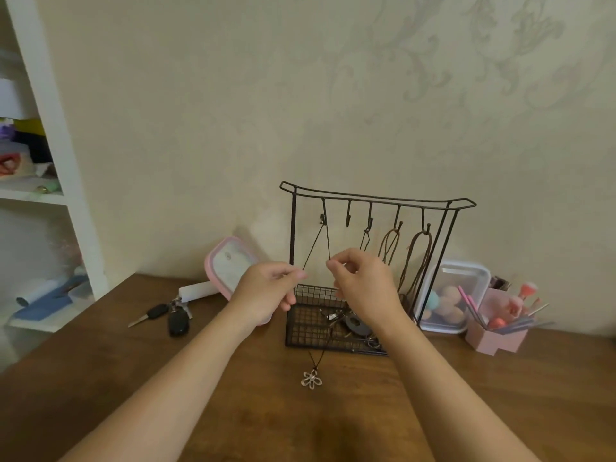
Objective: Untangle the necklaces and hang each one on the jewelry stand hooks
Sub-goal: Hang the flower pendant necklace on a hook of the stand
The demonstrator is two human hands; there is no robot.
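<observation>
Head view, watching remotely. The jewelry stand, black wire, stands at the far side of the wooden table, against the patterned wall. A row of hooks hangs from its top bar. The black cord necklace is looped over the leftmost hook and its two strands spread downward, one to each hand. The left hand pinches the left strand between thumb and forefinger, with the other fingers curled under. The right hand pinches the right strand at its thumb and fingertip, rest of the fingers bent. Both hands are in front of the stand, close together but apart, above the wire basket that forms the stand's base. I see the cord run on down across the basket and over its near edge. Its flower pendant lies flat on the table just near of the basket. A thin dark cord hangs from the third hook, and two brown cord loops hang from the two hooks on the right. Small metal bits lie in the basket; I cannot tell what they are. Left of the stand: a pink-rimmed container and car keys. Right of it: a clear lidded box and a pink brush holder. White shelving at the far left.
</observation>
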